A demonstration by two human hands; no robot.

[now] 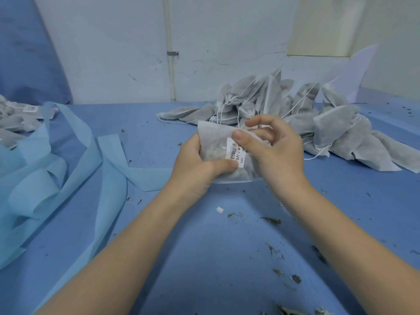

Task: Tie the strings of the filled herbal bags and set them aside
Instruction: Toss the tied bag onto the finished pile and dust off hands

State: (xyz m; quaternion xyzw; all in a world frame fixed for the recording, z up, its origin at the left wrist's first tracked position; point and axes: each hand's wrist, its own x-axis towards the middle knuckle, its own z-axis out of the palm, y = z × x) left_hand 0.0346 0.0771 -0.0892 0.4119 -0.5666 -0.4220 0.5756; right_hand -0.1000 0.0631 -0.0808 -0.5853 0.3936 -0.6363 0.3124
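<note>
The herbal bag [216, 142] is held above the blue table [204, 246], gripped from the left by the left hand [195, 164], thumb across its lower face. The right hand [270, 146] pinches its right side, the nearer hand to the strings, judged to lie there; the drawstring itself cannot be made out.

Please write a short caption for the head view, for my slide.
Both hands hold a labelled herbal bag above the blue table, untied bags piled behind.

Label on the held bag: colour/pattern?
White label with a black barcode and handwriting, head view.
</note>
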